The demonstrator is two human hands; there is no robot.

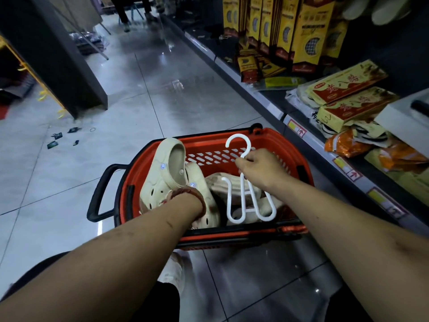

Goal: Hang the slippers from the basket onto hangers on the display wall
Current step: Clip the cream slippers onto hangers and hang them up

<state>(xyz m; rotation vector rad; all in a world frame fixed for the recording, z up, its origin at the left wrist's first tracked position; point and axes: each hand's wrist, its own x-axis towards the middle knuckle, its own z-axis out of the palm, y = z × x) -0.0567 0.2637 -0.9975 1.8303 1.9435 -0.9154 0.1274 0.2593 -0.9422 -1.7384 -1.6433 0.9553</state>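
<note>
Grey tiled floor [144, 94] fills most of our view. A shelf [274, 105] of yellow-and-red packets [348, 77] runs along the right. The red basket [209, 140] with its black handle [102, 189] sits on the floor beside the shelf. The cream slippers are in it: one clog [160, 175] on end at the left wall, others [216, 180] piled lower. White hanger [231, 201] over the pile, hook up. Right hand [260, 168] pinches the hanger just under the hook. Left hand goes into the basket past a red bracelet [197, 196], hidden behind the wrist — we cannot tell its grip.
</note>
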